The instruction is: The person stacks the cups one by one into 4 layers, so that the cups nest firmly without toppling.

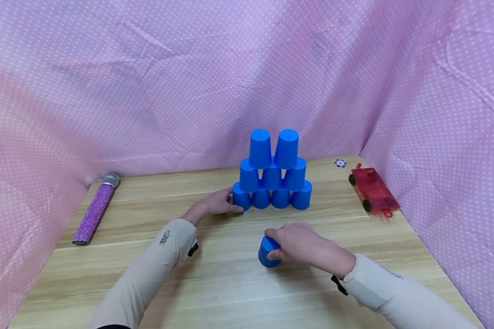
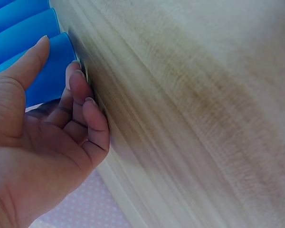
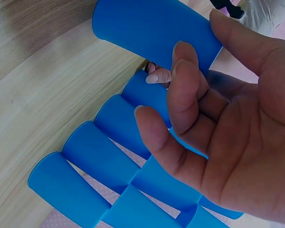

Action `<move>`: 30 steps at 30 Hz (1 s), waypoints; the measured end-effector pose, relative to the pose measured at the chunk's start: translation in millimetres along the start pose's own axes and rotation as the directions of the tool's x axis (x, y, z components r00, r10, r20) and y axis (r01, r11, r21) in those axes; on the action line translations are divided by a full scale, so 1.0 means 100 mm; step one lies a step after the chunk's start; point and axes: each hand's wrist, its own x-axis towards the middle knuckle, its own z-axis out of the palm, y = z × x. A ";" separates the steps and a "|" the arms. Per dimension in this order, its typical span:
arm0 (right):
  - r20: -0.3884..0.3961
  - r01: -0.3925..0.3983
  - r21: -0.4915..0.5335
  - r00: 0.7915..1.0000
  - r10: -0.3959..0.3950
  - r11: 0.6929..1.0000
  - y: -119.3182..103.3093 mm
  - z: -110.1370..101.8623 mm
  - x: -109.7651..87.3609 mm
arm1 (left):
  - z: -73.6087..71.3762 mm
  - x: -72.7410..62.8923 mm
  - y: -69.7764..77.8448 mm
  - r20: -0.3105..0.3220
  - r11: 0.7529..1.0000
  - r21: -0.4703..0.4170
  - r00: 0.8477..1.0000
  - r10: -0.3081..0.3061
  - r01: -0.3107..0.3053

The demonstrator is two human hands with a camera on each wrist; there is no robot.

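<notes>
Upside-down blue cups stand as a pyramid: several in the bottom row, three in the middle row [image 1: 271,177], two on top [image 1: 260,148]. At the left end of the bottom row, my left hand [image 1: 219,202] holds the end cup [image 1: 241,201]; the left wrist view shows the thumb lying along that cup [image 2: 52,78] and the fingers curled at its other side. Nearer to me, my right hand [image 1: 298,242] grips a separate upside-down blue cup [image 1: 265,253] between thumb and fingers. In the right wrist view this cup [image 3: 147,31] is in front of the pyramid.
A purple glittery microphone [image 1: 96,210] lies on the left of the wooden table [image 1: 214,292]. To the right are a red translucent toy cart [image 1: 372,187] with black wheels and a small poker chip [image 1: 340,163]. Pink dotted cloth [image 1: 181,91] hangs around the back and sides.
</notes>
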 end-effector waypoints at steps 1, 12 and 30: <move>0.000 0.003 -0.001 1.000 -0.003 1.000 0.00 0.00 0.00 | 0.00 0.00 0.00 -0.002 1.000 0.000 1.000 -0.001 0.001; -0.002 0.005 -0.012 1.000 -0.005 1.000 -0.01 0.01 0.01 | 0.00 0.01 -0.04 -0.024 1.000 0.022 1.000 0.001 0.000; -0.033 -0.016 0.044 0.999 0.017 0.999 0.07 -0.15 -0.09 | 0.02 0.00 -0.02 -0.032 0.999 0.042 0.999 0.013 -0.012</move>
